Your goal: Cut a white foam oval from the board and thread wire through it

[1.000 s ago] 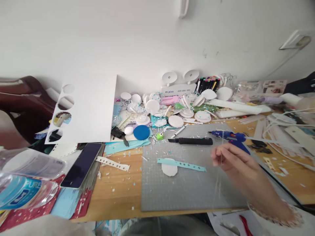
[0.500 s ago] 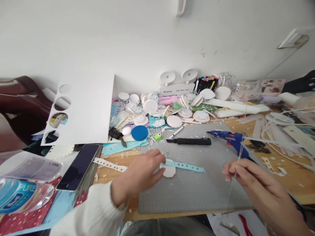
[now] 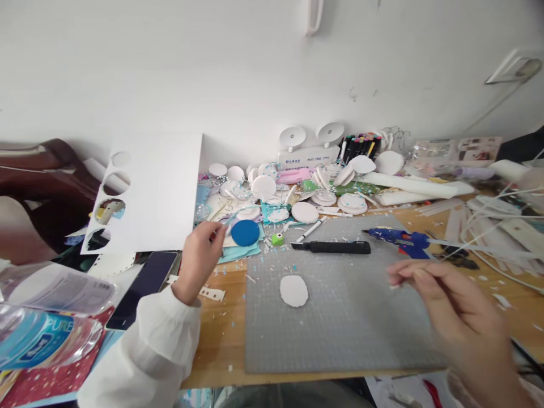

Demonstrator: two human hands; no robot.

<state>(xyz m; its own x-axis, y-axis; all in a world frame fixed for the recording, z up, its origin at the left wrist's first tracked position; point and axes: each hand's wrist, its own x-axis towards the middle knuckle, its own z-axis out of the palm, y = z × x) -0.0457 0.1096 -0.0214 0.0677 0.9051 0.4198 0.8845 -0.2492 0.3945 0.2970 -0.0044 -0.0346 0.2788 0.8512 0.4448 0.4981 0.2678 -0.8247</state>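
My left hand (image 3: 202, 255) is raised over the left side of the table, beside the blue disc (image 3: 245, 232). Its fingers pinch one end of a light blue punched paper strip (image 3: 238, 211), which reaches out to the right, nearly edge-on. A white rough-edged paper disc (image 3: 294, 290) lies flat on the grey cutting mat (image 3: 340, 334). Over the mat's right side my right hand (image 3: 442, 300) is closed, thumb against fingers; anything in that pinch is too small to make out. Behind it rests a blue glue gun (image 3: 402, 239).
A black utility knife (image 3: 331, 247) and a small green punch (image 3: 277, 238) lie toward the mat's back. White discs (image 3: 263, 187) are heaped behind. A phone (image 3: 142, 289), a water bottle (image 3: 51, 334) and a white board with round holes (image 3: 164, 192) stand at the left.
My left hand has lifted the light blue strip off the white disc and carried it left and back. The glue thread at my right hand no longer shows clearly; that hand stays pinched.
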